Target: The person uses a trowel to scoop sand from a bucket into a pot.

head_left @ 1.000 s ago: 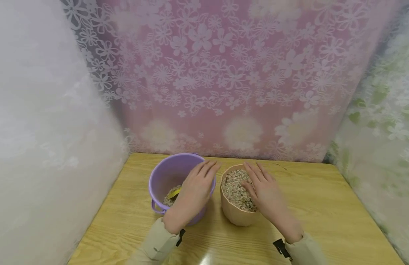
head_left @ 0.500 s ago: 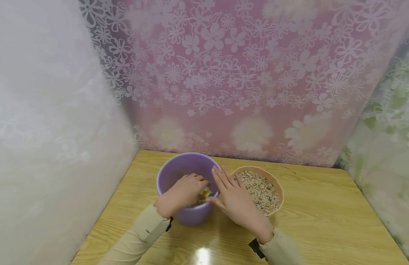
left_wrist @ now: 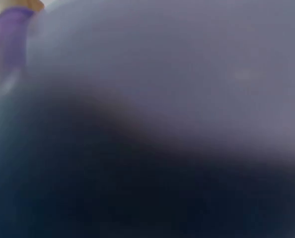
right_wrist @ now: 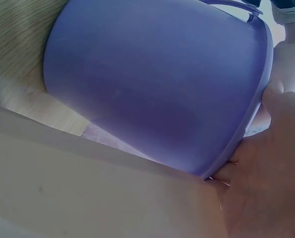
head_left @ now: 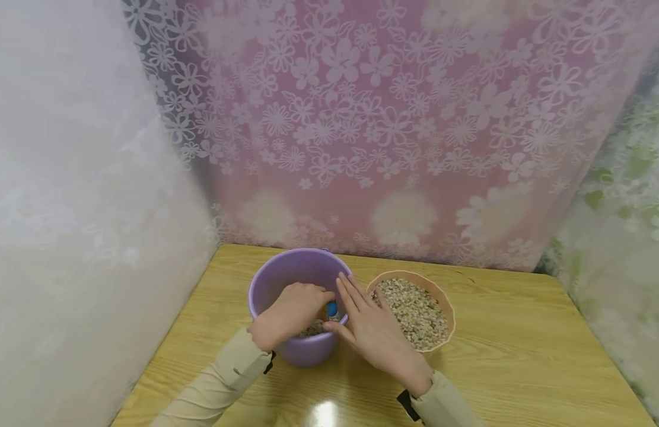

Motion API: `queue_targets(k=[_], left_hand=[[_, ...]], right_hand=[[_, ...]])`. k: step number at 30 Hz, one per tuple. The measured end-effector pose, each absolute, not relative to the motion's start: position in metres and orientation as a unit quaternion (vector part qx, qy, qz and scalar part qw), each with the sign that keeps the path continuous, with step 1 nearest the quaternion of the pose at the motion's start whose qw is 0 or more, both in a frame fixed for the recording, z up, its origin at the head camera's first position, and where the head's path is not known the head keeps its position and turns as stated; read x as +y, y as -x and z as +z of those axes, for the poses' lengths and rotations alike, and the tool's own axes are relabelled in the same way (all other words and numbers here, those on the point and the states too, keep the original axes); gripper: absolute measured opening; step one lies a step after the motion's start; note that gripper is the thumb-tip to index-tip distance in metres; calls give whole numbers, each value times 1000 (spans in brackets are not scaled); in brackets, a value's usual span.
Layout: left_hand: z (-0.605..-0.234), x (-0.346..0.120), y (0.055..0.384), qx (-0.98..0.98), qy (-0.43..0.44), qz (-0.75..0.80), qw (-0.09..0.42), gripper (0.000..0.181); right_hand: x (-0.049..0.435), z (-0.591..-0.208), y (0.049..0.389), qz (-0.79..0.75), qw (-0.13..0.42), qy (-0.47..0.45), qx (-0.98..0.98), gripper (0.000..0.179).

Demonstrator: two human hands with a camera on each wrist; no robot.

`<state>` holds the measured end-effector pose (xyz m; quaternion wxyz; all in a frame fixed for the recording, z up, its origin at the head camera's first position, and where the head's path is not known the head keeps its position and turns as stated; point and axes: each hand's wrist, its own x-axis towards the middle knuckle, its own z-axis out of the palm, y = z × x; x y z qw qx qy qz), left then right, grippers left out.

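Inside the purple bucket (head_left: pixel 308 353), my left hand (head_left: pixel 294 308) reaches down with its fingers curled round a yellow tool. The tool's rounded blue end (head_left: pixel 331 309) shows beside the fingers; its lower part is hidden. Pebbly gravel (head_left: pixel 313 330) lies at the bucket's bottom. My right hand (head_left: pixel 377 335) rests at the bucket's right rim, fingers straight and thumb spread toward the near edge. In the right wrist view, the right hand (right_wrist: pixel 266 168) touches the rim of the tilted-looking purple bucket (right_wrist: pixel 157 84). Blurred, close surfaces fill most of the left wrist view.
A peach scalloped pot (head_left: pixel 451 317) stands just right of the bucket, partly behind my right hand, filled high with mixed gravel (head_left: pixel 414 311). Both stand on a wood-grain table (head_left: pixel 521 356). A pink flowered curtain (head_left: pixel 361 148) hangs behind, with pale sheets at both sides.
My left hand has gone down into the bucket and taken hold of the yellow tool, whose blue end now points up. The right hand has moved left from the pot to the bucket's rim.
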<state>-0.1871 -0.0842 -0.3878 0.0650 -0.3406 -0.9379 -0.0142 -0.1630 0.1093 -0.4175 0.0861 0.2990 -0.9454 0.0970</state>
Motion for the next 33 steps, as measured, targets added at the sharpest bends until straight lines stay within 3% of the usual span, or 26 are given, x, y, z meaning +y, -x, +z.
queue_targets(k=[9, 18, 27, 33], left_hand=[[-365, -108, 197, -958, 243, -50, 144, 28], [-352, -128, 203, -963, 199, -76, 166, 35], [-345, -143, 205, -960, 213, -122, 133, 27], [-340, -148, 208, -963, 241, -104, 65, 16]], right_hand=[[109, -415, 165, 105, 87, -299, -944, 86], [109, -416, 164, 104, 85, -300, -944, 86], [110, -418, 165, 110, 91, -299, -944, 85], [110, -418, 165, 111, 97, -298, -943, 85]])
